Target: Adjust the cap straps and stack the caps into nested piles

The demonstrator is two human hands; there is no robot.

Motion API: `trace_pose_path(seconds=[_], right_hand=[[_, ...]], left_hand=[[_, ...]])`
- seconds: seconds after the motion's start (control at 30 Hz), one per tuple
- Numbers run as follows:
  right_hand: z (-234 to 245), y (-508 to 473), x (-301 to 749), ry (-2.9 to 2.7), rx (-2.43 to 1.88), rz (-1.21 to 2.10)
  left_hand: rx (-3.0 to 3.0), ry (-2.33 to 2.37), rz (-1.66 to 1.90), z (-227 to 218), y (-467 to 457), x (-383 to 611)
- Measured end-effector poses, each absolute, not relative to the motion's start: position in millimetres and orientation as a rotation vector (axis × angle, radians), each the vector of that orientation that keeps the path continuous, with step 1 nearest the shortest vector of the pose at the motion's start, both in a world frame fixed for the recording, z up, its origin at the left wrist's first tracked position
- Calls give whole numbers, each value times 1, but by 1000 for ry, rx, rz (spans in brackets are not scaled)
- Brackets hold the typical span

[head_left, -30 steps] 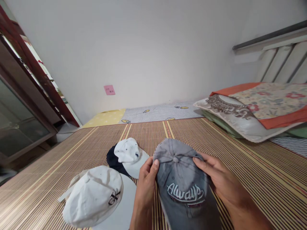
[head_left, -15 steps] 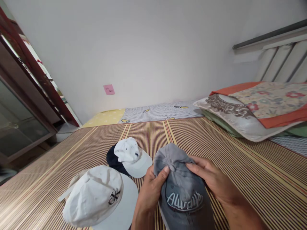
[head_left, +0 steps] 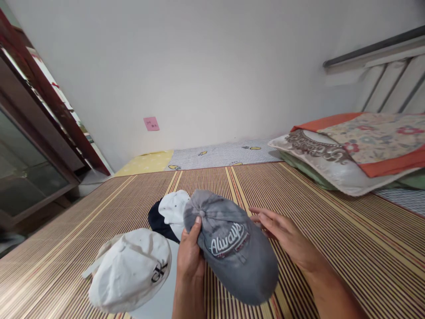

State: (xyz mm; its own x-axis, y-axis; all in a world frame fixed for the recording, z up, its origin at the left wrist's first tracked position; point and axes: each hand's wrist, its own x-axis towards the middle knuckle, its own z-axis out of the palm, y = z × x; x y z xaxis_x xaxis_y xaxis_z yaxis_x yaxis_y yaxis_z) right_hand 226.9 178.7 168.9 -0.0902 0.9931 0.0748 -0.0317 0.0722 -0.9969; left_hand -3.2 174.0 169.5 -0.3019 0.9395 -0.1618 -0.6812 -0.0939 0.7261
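A grey baseball cap (head_left: 229,235) with "Always" stitched on its front is held in my left hand (head_left: 191,254), thumb on top near the crown button and the fingers hidden beneath. Its brim points down and to the right. My right hand (head_left: 282,232) is beside the cap's right side, fingers stretched out and holding nothing. To the left lies a white cap (head_left: 133,266) with black "CK" lettering. Behind it, a smaller white cap (head_left: 174,208) rests on a dark navy cap (head_left: 157,221); the grey cap partly hides the smaller white one.
A striped bamboo mat (head_left: 113,212) covers the bed. At the right lie stacked pillows (head_left: 332,164) under an orange-edged floral cloth (head_left: 392,133). A white wall (head_left: 212,66) with a pink note (head_left: 151,124) stands behind, and a glass-fronted cabinet (head_left: 26,168) is at the left.
The grey cap has moved left and turned so its brim swings to the right, now covering part of the small white cap. My right hand has let go of it.
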Motion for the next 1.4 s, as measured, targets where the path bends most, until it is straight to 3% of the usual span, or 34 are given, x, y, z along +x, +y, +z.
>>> trace_pose_path(seconds=[0.43,0.83,1.03,1.23,1.4], right_hand=[[131,193,214,-1402,-860,1652],[78,197,138,-825,-827,1697],[63,199,132,-893,-792,1803],[53,203,129,-896,-709,1787],[42,205,119,-922,-632,1790]], left_hand=[[280,987,1902,162,191,-37],[909,1470,1925,157,186,-66],[855,1569,1976,137,198,-77],[1098,1970,2061,130,200,-80],[1145,1814,1973,134,199,-68]])
